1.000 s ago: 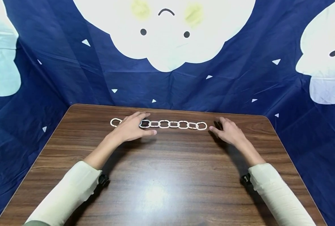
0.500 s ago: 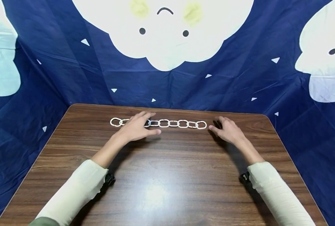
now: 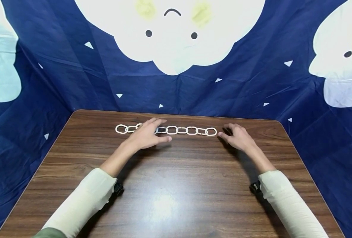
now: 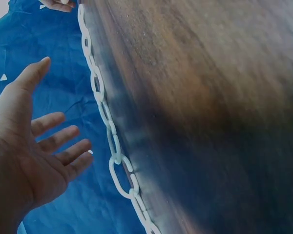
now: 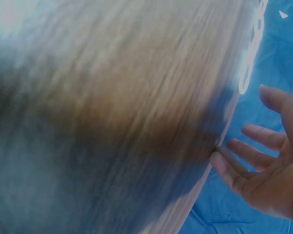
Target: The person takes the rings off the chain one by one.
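A chain of white, oval links (image 3: 177,130) lies stretched from left to right near the table's far edge. My left hand (image 3: 147,135) hovers over its left part, hiding several links, with fingers and thumb spread. In the left wrist view that hand (image 4: 31,156) holds nothing, and a gap shows between its fingers and the chain (image 4: 118,159). Just past the chain's right end is my right hand (image 3: 238,137), its thumb tip close to the last link. The right wrist view shows this hand (image 5: 268,170) with bent, parted fingers and nothing in them, one fingertip at the tabletop.
The brown wood-grain table (image 3: 193,172) has rounded far corners and a strong light reflection in its middle. Behind it and at both sides hangs a dark blue cloth (image 3: 238,96) with white clouds. Black wrist straps (image 3: 118,189) show beneath the light sleeves (image 3: 81,198).
My left hand has slid a little to the right above the chain, uncovering more links at the left end. The right hand has shifted only slightly left. The chain lies as before.
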Tool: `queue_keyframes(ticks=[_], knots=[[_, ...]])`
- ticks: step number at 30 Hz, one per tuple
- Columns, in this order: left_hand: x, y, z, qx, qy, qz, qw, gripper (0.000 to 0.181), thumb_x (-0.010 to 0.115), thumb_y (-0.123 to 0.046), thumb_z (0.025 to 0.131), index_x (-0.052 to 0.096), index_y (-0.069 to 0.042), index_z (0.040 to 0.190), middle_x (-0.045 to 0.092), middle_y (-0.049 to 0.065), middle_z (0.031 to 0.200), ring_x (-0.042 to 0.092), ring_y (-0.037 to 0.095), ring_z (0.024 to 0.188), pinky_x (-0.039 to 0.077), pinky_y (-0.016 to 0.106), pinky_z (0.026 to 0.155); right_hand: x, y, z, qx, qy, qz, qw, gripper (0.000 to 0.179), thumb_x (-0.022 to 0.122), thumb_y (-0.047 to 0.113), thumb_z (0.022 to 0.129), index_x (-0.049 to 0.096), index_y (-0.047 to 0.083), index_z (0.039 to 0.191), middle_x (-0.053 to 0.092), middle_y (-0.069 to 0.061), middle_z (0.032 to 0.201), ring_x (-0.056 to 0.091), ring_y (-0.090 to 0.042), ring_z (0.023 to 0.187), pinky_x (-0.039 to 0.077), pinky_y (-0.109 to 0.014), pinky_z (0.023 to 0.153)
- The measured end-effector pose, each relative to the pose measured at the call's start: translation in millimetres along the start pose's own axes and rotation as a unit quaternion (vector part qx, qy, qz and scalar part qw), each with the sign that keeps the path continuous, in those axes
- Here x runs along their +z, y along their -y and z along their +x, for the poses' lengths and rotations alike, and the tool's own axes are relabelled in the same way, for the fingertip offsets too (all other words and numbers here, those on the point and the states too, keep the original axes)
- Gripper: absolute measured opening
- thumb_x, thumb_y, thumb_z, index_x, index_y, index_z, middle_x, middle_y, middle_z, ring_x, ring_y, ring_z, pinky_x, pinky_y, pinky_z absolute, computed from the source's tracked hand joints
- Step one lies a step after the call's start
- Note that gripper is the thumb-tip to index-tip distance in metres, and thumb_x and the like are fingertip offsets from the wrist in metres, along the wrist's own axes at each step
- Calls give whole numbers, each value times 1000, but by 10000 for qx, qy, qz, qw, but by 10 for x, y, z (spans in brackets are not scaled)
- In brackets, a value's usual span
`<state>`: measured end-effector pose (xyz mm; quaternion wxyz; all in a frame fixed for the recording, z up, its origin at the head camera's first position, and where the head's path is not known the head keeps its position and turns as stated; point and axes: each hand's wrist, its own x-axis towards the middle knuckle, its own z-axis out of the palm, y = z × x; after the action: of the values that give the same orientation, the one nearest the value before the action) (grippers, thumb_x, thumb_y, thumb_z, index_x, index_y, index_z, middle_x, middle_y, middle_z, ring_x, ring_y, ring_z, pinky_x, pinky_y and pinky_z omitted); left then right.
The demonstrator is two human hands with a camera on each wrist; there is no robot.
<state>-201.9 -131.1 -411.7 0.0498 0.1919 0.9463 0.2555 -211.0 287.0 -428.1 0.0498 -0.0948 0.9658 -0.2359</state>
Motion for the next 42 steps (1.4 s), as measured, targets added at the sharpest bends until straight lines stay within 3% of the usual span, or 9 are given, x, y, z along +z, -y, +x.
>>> queue_keyframes(ticks=[9, 19, 26, 35, 42], knots=[[64, -40, 16, 58, 107, -62, 9999, 86, 84, -60, 96, 59, -10, 162, 55, 16, 170, 50, 41, 161, 41, 64, 132, 47, 30, 38, -18, -16, -10, 10000, 56, 72, 41, 110, 69, 0, 148, 68, -27, 150, 61, -46, 144, 47, -66, 123], [165, -112, 81, 210, 167, -81, 9996, 81, 83, -59, 98, 63, -10, 159, 59, 17, 166, 53, 44, 158, 40, 64, 132, 76, 30, 78, -165, -119, 81, 9998, 47, 77, 35, 107, 76, -1, 138, 75, -24, 131, 67, -38, 121, 54, -60, 109], [249, -211, 109, 202, 238, -168, 9994, 76, 84, -57, 98, 65, -12, 156, 61, 13, 163, 52, 42, 158, 41, 63, 132, 81, 38, 96, -106, -46, 153, 9998, 46, 77, 35, 107, 76, 0, 138, 76, -24, 132, 68, -38, 122, 54, -59, 109], [347, -320, 144, 139, 337, -244, 9990, 80, 82, -58, 99, 63, -9, 159, 55, 18, 171, 45, 43, 164, 35, 62, 136, 119, 74, 123, 37, 48, 344, 9994, 44, 77, 35, 107, 77, 2, 135, 77, -20, 130, 72, -36, 118, 56, -54, 105], [428, -420, 207, 256, 159, -397, 9988, 72, 82, -54, 100, 67, -8, 154, 62, 14, 162, 55, 40, 156, 43, 59, 131, 113, 105, 163, 212, 134, 471, 9986, 42, 77, 35, 107, 78, 3, 135, 79, -17, 130, 74, -34, 115, 57, -51, 103]])
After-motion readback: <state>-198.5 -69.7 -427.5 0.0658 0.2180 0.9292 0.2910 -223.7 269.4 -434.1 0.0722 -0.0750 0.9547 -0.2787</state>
